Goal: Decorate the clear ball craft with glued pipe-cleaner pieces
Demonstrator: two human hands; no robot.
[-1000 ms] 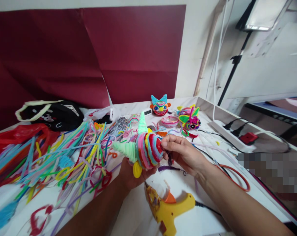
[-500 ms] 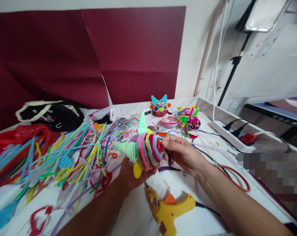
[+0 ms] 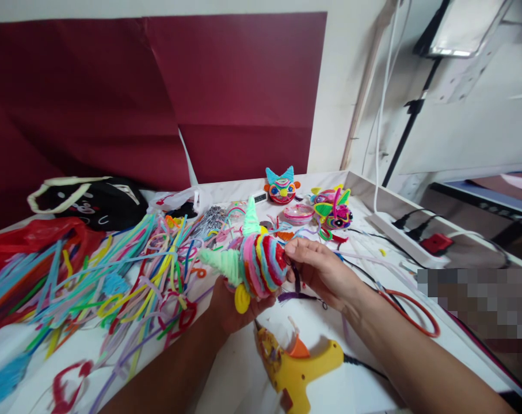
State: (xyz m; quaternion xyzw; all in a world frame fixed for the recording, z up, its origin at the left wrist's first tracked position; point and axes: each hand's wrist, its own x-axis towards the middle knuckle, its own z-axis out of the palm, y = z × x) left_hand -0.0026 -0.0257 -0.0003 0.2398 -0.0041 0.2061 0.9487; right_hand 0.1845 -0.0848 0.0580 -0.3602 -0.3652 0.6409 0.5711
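A striped pipe-cleaner figure (image 3: 263,265) with pale green pointed ears and yellow round pieces rests in my left hand (image 3: 231,310), which is wrapped around it from below. At its red end, my right hand (image 3: 319,267) pinches a small dark tassel (image 3: 297,282) between thumb and forefinger, close against the figure. Whether the tassel's cord is fixed there is hidden by the fingers. Under my right hand a purple tassel (image 3: 298,296) lies on the white table. A yellow glue gun (image 3: 295,376) lies just below both hands, its nozzle pointing away from me.
Many loose pipe cleaners (image 3: 144,276) cover the left side. Behind are a finished blue-eared figure (image 3: 281,187), a pink-and-green figure (image 3: 336,215) and a black bag (image 3: 101,201). A white power strip (image 3: 410,238) with cables runs along the right edge, near an orange ring (image 3: 416,313).
Almost nothing differs. The dark tassel hangs slightly differently below my right fingertips; both hands keep their hold.
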